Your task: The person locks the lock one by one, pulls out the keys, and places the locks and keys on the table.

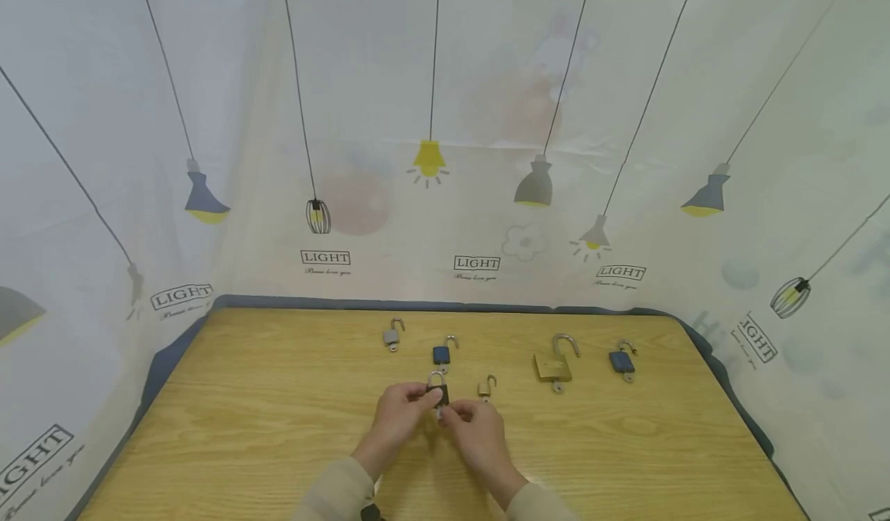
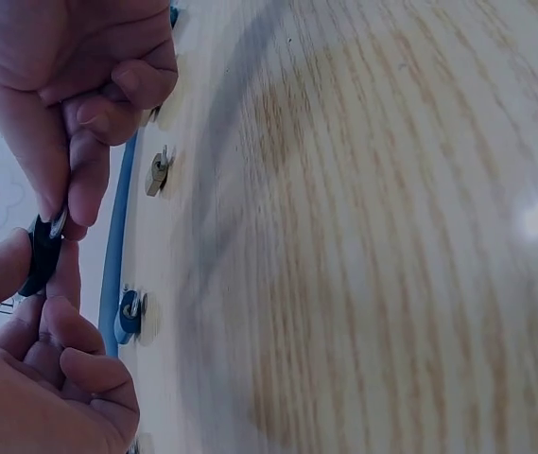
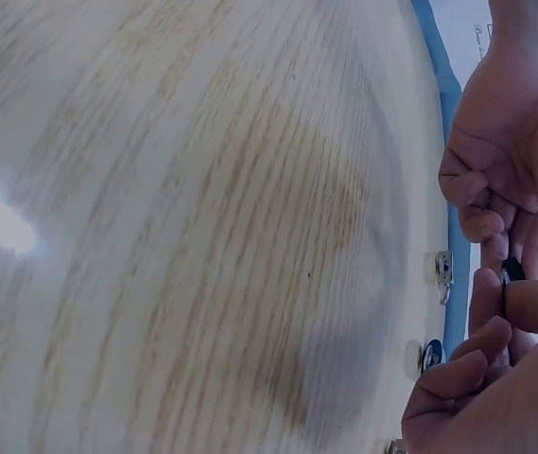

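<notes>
Fingers partly cover the black padlock; the head view's edge crops a grey lampshade.

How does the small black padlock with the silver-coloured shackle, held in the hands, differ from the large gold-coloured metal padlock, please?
Colour: the small black padlock has a dark body, the large gold-coloured metal padlock a yellowish one.
Size: the black one is clearly smaller than the gold-coloured one.
Place: the left hand pinches the black one, while the gold-coloured one lies on the wooden table.
Both have curved silver-coloured shackles.
</notes>
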The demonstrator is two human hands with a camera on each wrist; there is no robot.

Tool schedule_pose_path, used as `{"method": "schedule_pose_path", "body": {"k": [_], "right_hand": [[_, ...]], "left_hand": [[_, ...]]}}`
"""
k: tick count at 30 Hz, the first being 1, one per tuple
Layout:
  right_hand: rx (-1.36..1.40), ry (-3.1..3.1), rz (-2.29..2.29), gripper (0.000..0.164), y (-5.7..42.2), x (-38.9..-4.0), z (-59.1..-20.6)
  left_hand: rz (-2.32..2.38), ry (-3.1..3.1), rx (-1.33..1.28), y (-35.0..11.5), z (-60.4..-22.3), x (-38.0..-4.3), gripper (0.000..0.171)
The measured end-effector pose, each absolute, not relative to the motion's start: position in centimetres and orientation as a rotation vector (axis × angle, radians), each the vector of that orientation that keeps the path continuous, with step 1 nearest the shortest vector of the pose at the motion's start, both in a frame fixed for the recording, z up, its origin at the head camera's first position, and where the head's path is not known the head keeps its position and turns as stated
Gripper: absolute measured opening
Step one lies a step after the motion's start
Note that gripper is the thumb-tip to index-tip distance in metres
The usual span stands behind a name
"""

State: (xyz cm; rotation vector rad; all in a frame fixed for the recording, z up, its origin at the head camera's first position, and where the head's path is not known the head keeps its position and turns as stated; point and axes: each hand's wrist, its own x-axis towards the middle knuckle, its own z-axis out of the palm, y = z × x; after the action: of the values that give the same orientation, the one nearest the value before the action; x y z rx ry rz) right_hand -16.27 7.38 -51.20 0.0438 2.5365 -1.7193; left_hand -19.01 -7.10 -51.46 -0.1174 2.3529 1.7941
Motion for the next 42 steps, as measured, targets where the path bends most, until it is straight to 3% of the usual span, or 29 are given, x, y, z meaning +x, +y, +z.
{"method": "schedule_pose_path", "body": {"k": [19,42], "right_hand": [[0.196,2.461,-1.75,0.013,7.2,-16.23,-51.7],[0.165,2.408,-1.76,0.01,7.26,-16.27,-51.32]], "left_hand": [[1.783,2.35,-0.103,-7.01,-51.4,-18.87,0.027],[1.802,2.33,-0.112,-6.97,-51.13,-18.94,0.031]]}}
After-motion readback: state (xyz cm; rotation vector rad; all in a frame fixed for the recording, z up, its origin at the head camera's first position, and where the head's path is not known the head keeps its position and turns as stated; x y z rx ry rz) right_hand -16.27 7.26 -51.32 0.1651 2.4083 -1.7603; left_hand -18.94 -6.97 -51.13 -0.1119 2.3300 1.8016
